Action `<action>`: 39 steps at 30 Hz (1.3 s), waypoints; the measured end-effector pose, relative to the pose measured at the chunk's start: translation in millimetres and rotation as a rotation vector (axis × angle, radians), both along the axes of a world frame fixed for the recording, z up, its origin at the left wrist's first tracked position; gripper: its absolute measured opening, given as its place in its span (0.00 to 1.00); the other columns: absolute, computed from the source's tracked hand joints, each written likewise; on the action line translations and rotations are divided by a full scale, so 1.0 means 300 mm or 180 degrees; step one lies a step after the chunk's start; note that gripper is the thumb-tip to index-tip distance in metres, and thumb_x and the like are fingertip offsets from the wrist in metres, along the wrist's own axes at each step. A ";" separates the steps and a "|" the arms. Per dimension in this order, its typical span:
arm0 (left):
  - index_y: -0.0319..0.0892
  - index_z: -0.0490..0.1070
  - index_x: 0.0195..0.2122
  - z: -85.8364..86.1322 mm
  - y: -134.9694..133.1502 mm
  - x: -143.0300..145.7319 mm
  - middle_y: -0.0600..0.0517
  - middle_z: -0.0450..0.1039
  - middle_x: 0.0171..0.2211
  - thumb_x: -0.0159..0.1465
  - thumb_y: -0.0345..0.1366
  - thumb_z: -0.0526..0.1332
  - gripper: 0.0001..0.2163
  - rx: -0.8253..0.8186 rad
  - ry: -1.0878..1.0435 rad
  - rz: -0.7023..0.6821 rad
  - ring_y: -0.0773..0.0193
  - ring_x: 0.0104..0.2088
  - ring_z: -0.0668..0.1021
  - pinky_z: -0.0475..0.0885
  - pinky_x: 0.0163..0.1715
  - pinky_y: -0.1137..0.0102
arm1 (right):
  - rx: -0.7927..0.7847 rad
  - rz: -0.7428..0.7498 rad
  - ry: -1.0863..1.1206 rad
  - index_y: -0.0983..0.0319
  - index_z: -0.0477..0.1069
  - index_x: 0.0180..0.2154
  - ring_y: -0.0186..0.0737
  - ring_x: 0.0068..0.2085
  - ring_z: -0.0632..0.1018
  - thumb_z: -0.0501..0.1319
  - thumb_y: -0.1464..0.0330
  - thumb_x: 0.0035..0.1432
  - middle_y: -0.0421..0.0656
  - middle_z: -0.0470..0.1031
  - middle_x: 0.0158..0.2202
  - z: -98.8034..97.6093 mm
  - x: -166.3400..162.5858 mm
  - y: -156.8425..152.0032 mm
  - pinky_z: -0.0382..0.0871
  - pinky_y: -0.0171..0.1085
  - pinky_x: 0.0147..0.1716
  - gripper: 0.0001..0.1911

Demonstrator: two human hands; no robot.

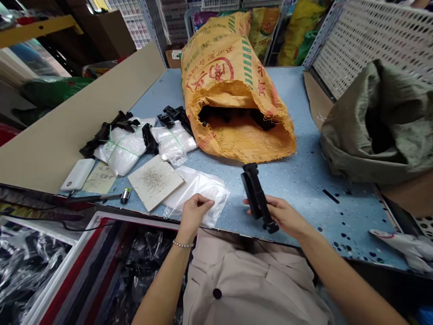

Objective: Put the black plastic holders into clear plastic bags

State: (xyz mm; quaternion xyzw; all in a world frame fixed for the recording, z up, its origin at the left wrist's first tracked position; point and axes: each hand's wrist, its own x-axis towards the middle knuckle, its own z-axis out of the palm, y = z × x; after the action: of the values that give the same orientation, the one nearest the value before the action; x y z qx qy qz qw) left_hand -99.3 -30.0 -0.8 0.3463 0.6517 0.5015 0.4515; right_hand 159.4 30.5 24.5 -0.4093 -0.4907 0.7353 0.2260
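My right hand (282,214) is closed around a long black plastic bracket-like part (257,196), held tilted above the front of the blue table. Its exact kind I cannot make out. Over a flat stack of clear plastic bags (216,192), my left hand (196,210) has thumb and forefinger pinched together on the film of a bag. A square board (154,180) with dark specks in its middle rests partly on these bags. Behind the black part lies an orange woven sack (243,144), its mouth facing me, with dark pieces inside.
Bundled plastic bags (123,149) and several black parts (176,115) lie at the left. Nearby are a white device (78,174) and a tool with a dark handle (91,198). An olive sack (358,149) stands right. Below the front edge is a striped container (88,266).
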 end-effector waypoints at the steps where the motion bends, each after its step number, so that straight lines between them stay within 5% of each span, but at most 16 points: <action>1: 0.40 0.69 0.22 0.006 0.004 0.006 0.58 0.66 0.20 0.48 0.43 0.70 0.14 -0.0011 -0.0070 0.0081 0.71 0.22 0.66 0.62 0.26 0.74 | -0.0305 -0.0019 0.0318 0.61 0.74 0.48 0.45 0.41 0.80 0.65 0.57 0.53 0.49 0.78 0.47 -0.005 -0.059 -0.027 0.72 0.39 0.41 0.23; 6: 0.39 0.67 0.20 0.016 0.020 0.028 0.59 0.62 0.18 0.50 0.47 0.68 0.17 0.0059 -0.0487 0.0136 0.72 0.21 0.64 0.60 0.24 0.75 | -0.1014 -0.0275 0.1096 0.64 0.78 0.36 0.38 0.30 0.80 0.70 0.60 0.49 0.44 0.80 0.30 -0.045 -0.274 -0.071 0.71 0.32 0.30 0.15; 10: 0.39 0.68 0.24 0.021 0.001 0.001 0.57 0.65 0.21 0.53 0.45 0.67 0.14 0.0269 -0.0314 0.0342 0.71 0.22 0.67 0.65 0.26 0.74 | -0.1133 -0.0916 0.1262 0.64 0.78 0.35 0.37 0.32 0.79 0.72 0.62 0.45 0.46 0.81 0.36 -0.056 -0.265 -0.033 0.72 0.32 0.30 0.15; 14: 0.41 0.71 0.32 0.025 -0.017 -0.001 0.49 0.73 0.35 0.61 0.31 0.57 0.04 0.1136 0.1317 -0.0071 0.63 0.35 0.75 0.72 0.36 0.67 | -0.1056 -0.1136 0.1131 0.64 0.78 0.36 0.38 0.35 0.79 0.71 0.63 0.46 0.47 0.79 0.42 -0.051 -0.175 -0.012 0.73 0.34 0.33 0.16; 18: 0.41 0.74 0.43 0.019 0.007 0.044 0.44 0.73 0.44 0.60 0.21 0.49 0.18 0.1433 0.2673 -0.1029 0.58 0.44 0.74 0.72 0.45 0.60 | -0.0725 -0.1179 0.0748 0.64 0.78 0.38 0.38 0.36 0.79 0.71 0.61 0.47 0.46 0.80 0.40 -0.025 -0.110 -0.034 0.72 0.34 0.34 0.17; 21: 0.40 0.70 0.52 0.017 0.033 0.085 0.43 0.70 0.48 0.60 0.22 0.51 0.20 0.1330 0.2530 -0.1249 0.59 0.45 0.75 0.73 0.47 0.62 | -0.0610 -0.1259 0.0624 0.64 0.77 0.38 0.39 0.33 0.79 0.71 0.60 0.48 0.45 0.80 0.33 0.024 -0.062 -0.086 0.73 0.34 0.33 0.18; 25: 0.43 0.65 0.57 0.020 0.046 0.115 0.43 0.66 0.53 0.60 0.24 0.54 0.23 0.1237 0.1936 -0.1262 0.67 0.33 0.76 0.76 0.41 0.66 | -0.1394 -0.0694 0.0752 0.64 0.74 0.43 0.40 0.27 0.79 0.70 0.61 0.49 0.46 0.79 0.30 0.068 0.003 -0.190 0.74 0.35 0.26 0.21; 28: 0.45 0.60 0.61 0.025 0.036 0.125 0.41 0.63 0.56 0.61 0.24 0.54 0.26 0.1331 0.1710 -0.1178 0.70 0.32 0.75 0.76 0.37 0.69 | -0.1732 -0.0761 0.0591 0.62 0.71 0.44 0.38 0.26 0.80 0.70 0.64 0.49 0.45 0.78 0.28 0.040 0.020 -0.238 0.74 0.31 0.23 0.21; 31: 0.46 0.53 0.65 0.032 0.002 0.153 0.39 0.59 0.60 0.63 0.25 0.52 0.28 0.1597 0.2043 -0.1233 0.62 0.46 0.76 0.75 0.46 0.66 | -0.1694 -0.0956 0.0554 0.60 0.67 0.51 0.39 0.27 0.80 0.70 0.66 0.49 0.43 0.77 0.28 0.003 0.006 -0.230 0.76 0.30 0.23 0.27; 35: 0.43 0.48 0.66 0.030 -0.066 0.201 0.39 0.57 0.61 0.63 0.22 0.48 0.29 0.2082 0.2385 -0.1764 0.56 0.61 0.64 0.68 0.57 0.60 | -0.1387 -0.1094 0.0870 0.50 0.55 0.62 0.35 0.25 0.80 0.71 0.68 0.49 0.37 0.75 0.30 0.004 -0.039 -0.182 0.78 0.30 0.23 0.42; 39: 0.42 0.61 0.56 -0.008 -0.100 0.171 0.39 0.60 0.57 0.63 0.21 0.50 0.21 0.1905 0.2422 -0.0938 0.57 0.56 0.69 0.73 0.50 0.61 | -0.1386 -0.1042 0.1246 0.50 0.53 0.63 0.34 0.26 0.80 0.70 0.66 0.51 0.39 0.76 0.29 0.000 -0.077 -0.168 0.77 0.28 0.23 0.42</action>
State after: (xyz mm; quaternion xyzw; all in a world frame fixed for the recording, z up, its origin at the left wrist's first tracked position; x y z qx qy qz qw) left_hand -47.9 -59.9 -3.2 0.7071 0.5419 0.4356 0.1289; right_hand 136.1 -20.0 24.4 -0.3723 -0.1971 0.8415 0.3383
